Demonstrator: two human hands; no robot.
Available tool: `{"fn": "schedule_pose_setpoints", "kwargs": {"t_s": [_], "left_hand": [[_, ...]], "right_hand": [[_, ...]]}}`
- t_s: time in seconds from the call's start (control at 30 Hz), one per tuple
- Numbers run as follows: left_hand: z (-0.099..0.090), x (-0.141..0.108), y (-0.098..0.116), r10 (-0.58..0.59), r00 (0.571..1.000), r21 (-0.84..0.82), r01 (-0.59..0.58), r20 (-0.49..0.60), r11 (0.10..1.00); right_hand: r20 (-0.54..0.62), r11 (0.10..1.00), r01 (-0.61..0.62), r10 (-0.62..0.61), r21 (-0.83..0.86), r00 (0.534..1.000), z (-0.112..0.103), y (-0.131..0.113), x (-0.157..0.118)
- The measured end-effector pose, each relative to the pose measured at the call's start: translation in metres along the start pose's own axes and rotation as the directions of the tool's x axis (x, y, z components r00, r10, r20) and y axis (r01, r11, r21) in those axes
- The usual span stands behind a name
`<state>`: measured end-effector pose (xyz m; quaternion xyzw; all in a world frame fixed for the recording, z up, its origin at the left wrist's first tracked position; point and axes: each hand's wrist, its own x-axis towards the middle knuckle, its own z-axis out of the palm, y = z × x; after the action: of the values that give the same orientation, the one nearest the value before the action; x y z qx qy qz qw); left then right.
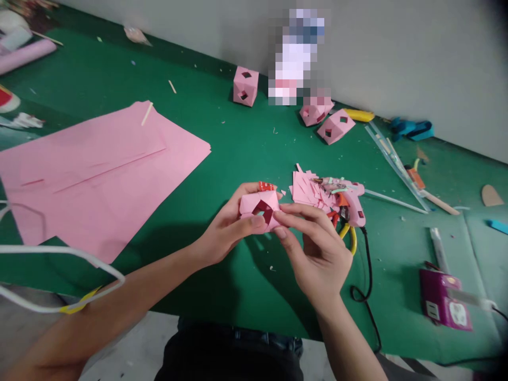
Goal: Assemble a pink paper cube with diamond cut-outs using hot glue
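Between my two hands is a pink paper box (260, 202) with a cut-out opening facing me. My left hand (228, 222) grips it from the left, thumb along the lower front and fingers behind; something red wraps one fingertip. My right hand (317, 238) pinches the box's right edge between thumb and fingertips. Just beyond my right hand lie pink paper strips and scraps (307, 188) and a pink glue gun (349, 196). Yellow-handled pliers or scissors (353, 241) show partly beneath the gun.
Finished-looking pink paper boxes (246, 87) stand near the wall. Large pink sheets (115, 169) cover the left of the green table (190, 116). A purple power box (444, 299) sits at right, with a black cord (371, 280) nearby. A white cable (71, 251) loops over my left forearm.
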<state>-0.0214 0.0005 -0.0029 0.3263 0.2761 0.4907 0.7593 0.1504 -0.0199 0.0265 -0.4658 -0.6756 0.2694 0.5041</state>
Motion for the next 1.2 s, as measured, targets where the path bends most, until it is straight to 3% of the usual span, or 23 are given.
{"fn": "schedule_pose_setpoints", "kwargs": {"t_s": [0.27, 0.4, 0.53, 0.8, 1.2], "left_hand": [[-0.001, 0.0, -0.004, 0.067, 0.997, 0.057, -0.068, 0.031, 0.996], [0.002, 0.002, -0.001, 0.018, 1.0, -0.013, -0.018, 0.005, 1.0], [0.004, 0.002, 0.003, -0.031, 0.999, -0.039, 0.03, -0.015, 0.999], [0.006, 0.003, 0.005, -0.072, 0.997, -0.064, 0.072, 0.006, 0.995], [-0.002, 0.0, -0.004, 0.054, 0.998, 0.106, -0.056, 0.018, 0.993]], "right_hand": [[-0.008, 1.0, -0.006, 0.006, -0.01, 1.0, 0.002, -0.003, -0.001], [0.003, 1.0, -0.003, 0.003, -0.008, 1.0, 0.0, -0.002, 0.001], [0.023, 0.992, -0.089, 0.087, 0.092, 0.996, -0.003, -0.002, 0.004], [0.019, 0.982, -0.127, 0.126, 0.142, 0.992, -0.007, -0.003, 0.006], [0.034, 0.989, -0.112, 0.109, 0.1, 0.993, -0.006, -0.004, 0.008]]}}
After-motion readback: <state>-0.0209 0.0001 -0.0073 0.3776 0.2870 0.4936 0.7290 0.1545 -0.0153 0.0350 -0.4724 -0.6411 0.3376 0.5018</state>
